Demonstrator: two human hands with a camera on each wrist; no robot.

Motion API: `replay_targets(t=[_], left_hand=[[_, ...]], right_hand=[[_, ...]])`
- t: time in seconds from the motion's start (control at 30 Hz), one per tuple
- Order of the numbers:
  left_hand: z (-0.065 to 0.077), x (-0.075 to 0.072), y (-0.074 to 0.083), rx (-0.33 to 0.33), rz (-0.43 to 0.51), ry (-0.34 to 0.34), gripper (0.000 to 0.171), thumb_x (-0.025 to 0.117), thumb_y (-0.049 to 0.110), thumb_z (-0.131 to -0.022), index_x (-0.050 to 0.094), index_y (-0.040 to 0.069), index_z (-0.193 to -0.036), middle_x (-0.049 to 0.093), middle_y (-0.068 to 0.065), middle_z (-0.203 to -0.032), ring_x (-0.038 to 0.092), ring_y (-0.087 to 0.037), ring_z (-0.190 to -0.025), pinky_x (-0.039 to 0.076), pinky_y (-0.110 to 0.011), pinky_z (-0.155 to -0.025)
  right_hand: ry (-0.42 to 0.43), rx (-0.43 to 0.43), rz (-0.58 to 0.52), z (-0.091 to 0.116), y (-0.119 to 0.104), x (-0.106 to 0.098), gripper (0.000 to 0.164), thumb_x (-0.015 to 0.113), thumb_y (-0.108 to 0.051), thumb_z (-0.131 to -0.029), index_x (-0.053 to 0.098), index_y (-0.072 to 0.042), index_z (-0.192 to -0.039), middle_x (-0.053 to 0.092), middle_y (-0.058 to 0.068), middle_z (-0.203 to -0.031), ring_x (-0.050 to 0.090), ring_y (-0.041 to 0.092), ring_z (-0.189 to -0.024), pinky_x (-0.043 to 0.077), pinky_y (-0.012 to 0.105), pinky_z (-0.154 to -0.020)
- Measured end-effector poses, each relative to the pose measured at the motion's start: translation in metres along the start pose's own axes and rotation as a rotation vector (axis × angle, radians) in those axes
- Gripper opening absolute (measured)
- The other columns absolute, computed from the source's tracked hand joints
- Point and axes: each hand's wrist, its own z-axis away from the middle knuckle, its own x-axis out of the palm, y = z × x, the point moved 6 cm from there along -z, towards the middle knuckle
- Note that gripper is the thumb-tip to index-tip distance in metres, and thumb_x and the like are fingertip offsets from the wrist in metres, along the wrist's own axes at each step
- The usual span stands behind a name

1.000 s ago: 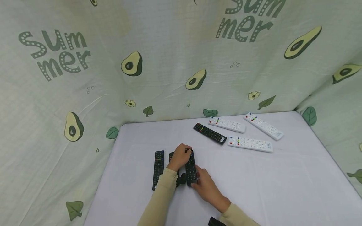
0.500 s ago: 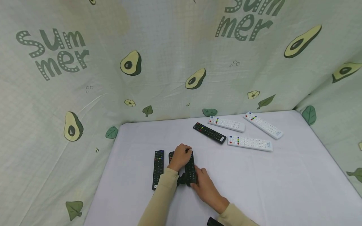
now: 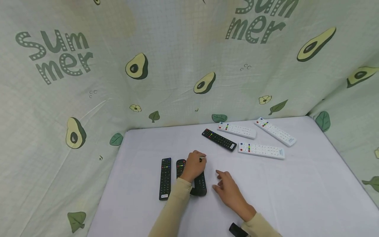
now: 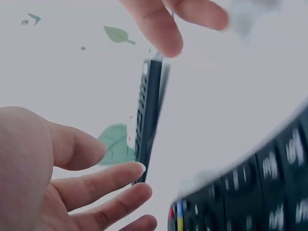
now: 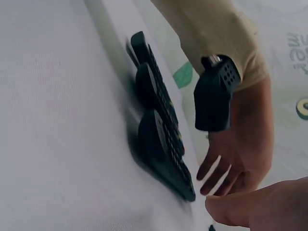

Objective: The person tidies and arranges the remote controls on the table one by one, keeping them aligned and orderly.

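Note:
Three black remote controls lie side by side on the white cloth. My left hand (image 3: pixel 193 166) is over the upper part of the rightmost black remote (image 3: pixel 200 185), partly hiding it. In the left wrist view that hand's thumb and fingers (image 4: pixel 113 178) are spread apart, with nothing gripped. The middle black remote (image 3: pixel 180 166) is partly covered by my left arm. Farther left lies another black remote (image 3: pixel 164 179), fully visible. My right hand (image 3: pixel 231 191) is off to the right of the trio, fingers loosely extended and holding nothing.
Toward the back right lie a black remote (image 3: pixel 219 140) and three white ones: an upper white remote (image 3: pixel 237 130), a lower white remote (image 3: pixel 262 150) and a slanted white remote (image 3: pixel 275 131). A patterned curtain (image 3: pixel 171 65) rises behind the table (image 3: pixel 296 197).
My right hand has let go of the rightmost black remote's lower side and moved right. My left hand has shifted slightly right, its fingers loosened from the remote's top end.

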Motion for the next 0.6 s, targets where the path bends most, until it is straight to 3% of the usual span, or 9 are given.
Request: replay_targets(t=[0.4, 0.6], left_hand=[[0.001, 0.032, 0.034, 0.047, 0.055, -0.032, 0.025, 0.062, 0.012, -0.104, 0.076, 0.003, -0.122, 0.069, -0.014, -0.125, 0.062, -0.031, -0.121, 0.056, -0.047, -0.102], [0.002, 0.047, 0.044, 0.054, 0.092, -0.062, 0.028, 0.061, 0.012, -0.104, 0.074, 0.003, -0.128, 0.069, -0.012, -0.13, 0.062, -0.03, -0.126, 0.054, -0.045, -0.107]], right_hand=[[0.184, 0.098, 0.06, -0.008, 0.056, -0.085, 0.05, 0.069, 0.004, -0.095, 0.052, 0.015, -0.141, 0.061, 0.029, -0.117, 0.068, 0.037, -0.101, 0.062, 0.046, -0.088], [0.275, 0.198, 0.09, -0.007, 0.084, -0.121, 0.05, 0.065, 0.002, -0.099, 0.049, 0.017, -0.144, 0.056, 0.033, -0.122, 0.065, 0.045, -0.108, 0.059, 0.055, -0.094]])
